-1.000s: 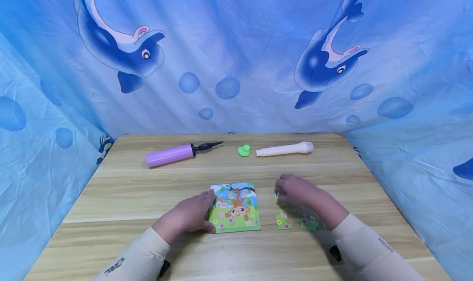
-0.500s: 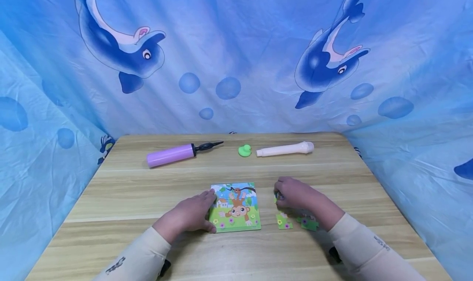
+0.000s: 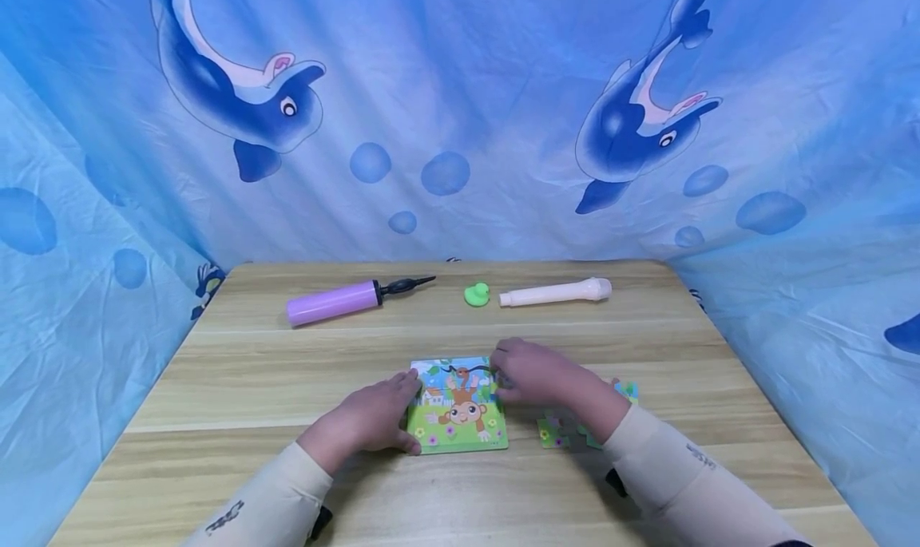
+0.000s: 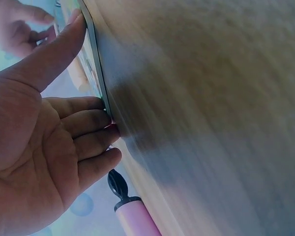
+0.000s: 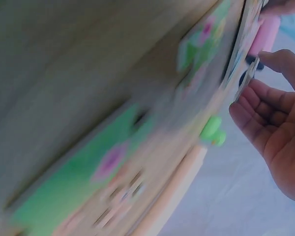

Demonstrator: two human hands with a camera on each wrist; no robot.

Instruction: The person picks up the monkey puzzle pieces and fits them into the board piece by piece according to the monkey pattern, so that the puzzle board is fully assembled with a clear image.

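A square jigsaw puzzle (image 3: 460, 415) with a monkey picture lies on the table in the head view. My left hand (image 3: 377, 415) rests at its left side. In the left wrist view the thumb and fairly straight fingertips touch the puzzle's edge. My right hand (image 3: 537, 375) is over the puzzle's upper right edge. Between thumb and fingers it pinches a thin puzzle piece (image 5: 248, 81), seen edge-on in the right wrist view; the head view hides this piece. Loose puzzle pieces (image 3: 552, 434) lie right of the puzzle, partly covered by the right forearm.
Along the back of the wooden table (image 3: 287, 403) lie a purple hand pump (image 3: 334, 303) with a black nozzle, a green toy duck (image 3: 477, 295) and a pale pink toy microphone (image 3: 555, 292). A blue dolphin-print curtain (image 3: 446, 92) hangs behind and at both sides.
My right hand has moved left from the loose pieces to the puzzle's upper right edge, carrying a puzzle piece. More loose pieces show behind it. The left hand has stayed in place.
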